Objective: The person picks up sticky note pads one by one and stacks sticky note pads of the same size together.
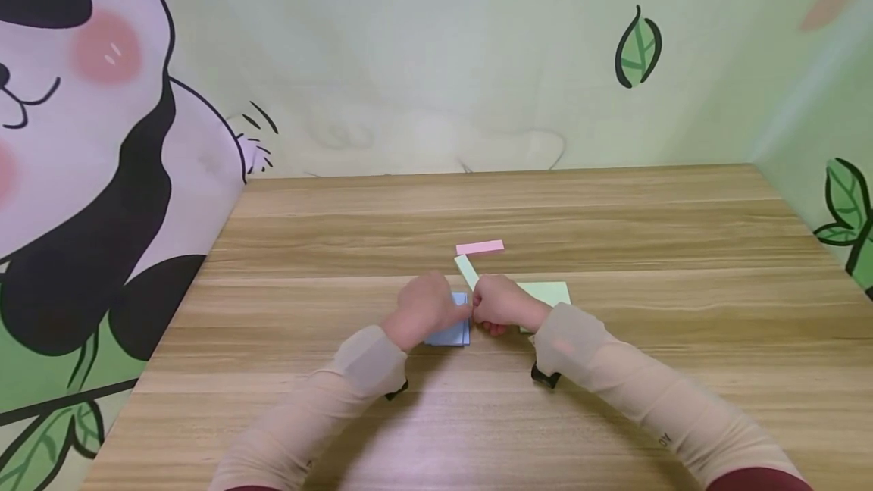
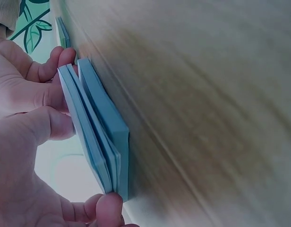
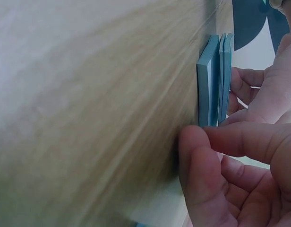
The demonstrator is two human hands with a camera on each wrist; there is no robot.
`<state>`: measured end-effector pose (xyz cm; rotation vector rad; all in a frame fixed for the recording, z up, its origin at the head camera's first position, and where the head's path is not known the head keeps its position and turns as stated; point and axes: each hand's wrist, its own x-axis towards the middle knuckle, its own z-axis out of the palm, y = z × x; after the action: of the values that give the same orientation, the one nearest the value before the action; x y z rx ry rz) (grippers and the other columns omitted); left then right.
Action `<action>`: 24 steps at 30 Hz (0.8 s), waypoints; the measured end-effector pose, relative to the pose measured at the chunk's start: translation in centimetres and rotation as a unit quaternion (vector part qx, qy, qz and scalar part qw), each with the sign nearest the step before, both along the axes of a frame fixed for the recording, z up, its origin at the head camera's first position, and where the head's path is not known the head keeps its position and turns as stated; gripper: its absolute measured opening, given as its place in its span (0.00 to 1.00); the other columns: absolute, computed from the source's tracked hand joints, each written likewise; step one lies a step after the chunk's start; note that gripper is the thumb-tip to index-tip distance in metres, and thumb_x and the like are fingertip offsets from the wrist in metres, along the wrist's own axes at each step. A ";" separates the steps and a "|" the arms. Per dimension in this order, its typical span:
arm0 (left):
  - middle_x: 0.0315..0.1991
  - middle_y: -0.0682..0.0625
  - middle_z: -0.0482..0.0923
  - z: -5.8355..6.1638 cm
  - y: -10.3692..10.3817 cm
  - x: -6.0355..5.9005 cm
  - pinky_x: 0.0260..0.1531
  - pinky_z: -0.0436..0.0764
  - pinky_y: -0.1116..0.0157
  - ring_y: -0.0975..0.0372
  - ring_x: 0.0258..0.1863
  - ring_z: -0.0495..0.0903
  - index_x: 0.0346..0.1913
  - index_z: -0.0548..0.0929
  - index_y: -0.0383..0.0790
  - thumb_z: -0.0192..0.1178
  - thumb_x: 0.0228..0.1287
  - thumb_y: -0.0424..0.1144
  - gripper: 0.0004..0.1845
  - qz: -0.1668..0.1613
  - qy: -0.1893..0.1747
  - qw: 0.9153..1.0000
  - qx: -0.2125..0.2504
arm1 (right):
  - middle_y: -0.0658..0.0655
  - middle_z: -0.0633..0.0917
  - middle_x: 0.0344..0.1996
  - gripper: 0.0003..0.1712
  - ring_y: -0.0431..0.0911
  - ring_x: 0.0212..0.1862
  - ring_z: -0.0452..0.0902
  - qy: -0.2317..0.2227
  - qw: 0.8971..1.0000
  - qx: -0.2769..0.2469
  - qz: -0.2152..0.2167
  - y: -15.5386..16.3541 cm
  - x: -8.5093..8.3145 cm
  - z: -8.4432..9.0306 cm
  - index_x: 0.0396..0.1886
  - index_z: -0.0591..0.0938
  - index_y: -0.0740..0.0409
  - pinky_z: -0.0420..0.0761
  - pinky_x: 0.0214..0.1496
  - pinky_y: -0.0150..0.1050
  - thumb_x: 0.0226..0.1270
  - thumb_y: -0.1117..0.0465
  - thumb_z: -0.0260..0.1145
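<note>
At table (image 1: 307, 415) centre, left hand (image 1: 424, 308) is pinching the blue sticky-note pad (image 1: 452, 330), fingers (image 2: 51, 125) curling round top sheets and lifting them off the stack. Right hand (image 1: 502, 303), at 3 o'clock, is meeting it w/ thumb (image 3: 200, 161) pressing the pad's edge. Green pad (image 1: 549, 292) is lying at 3 o'clock of right hand; green strip (image 1: 467, 270) and pink strip (image 1: 480, 247) at 12.

You get soft, even light in the head view, bright enough to see well. Your arms drop faint shadows on the table (image 1: 614, 203) near you. The far wall looks pale and washed out. In both wrist views the wood is a blurry smear, but the blue paper stack (image 2: 100, 127) and your fingers (image 3: 202, 156) look sharp.
</note>
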<state>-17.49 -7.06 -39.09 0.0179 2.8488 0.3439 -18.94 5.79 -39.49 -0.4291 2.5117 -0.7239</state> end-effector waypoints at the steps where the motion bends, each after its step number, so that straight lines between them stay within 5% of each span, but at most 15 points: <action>1: 0.15 0.52 0.67 0.0 0.0 0.0 0.11 0.67 0.68 0.63 0.14 0.68 0.15 0.70 0.42 0.58 0.41 0.59 0.23 0.002 -0.001 1.000 -0.001 | 0.52 0.74 0.08 0.09 0.40 0.10 0.70 0.000 1.000 -0.001 0.000 0.0 0.0 0.0 0.12 0.76 0.63 0.73 0.13 0.31 0.47 0.72 0.57; 24: 0.17 0.50 0.68 -0.5 0.1 -0.4 0.12 0.68 0.68 0.62 0.16 0.69 0.22 0.70 0.39 0.59 0.44 0.57 0.22 0.012 -0.010 1.000 0.011 | 0.52 0.75 0.08 0.10 0.40 0.10 0.70 -0.006 1.000 -0.010 -0.002 0.1 0.0 -0.2 0.12 0.77 0.63 0.73 0.14 0.32 0.50 0.70 0.58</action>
<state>-17.88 -6.95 -39.56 -0.0148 2.8282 0.3789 -18.98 5.90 -39.66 -0.4259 2.4974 -0.7502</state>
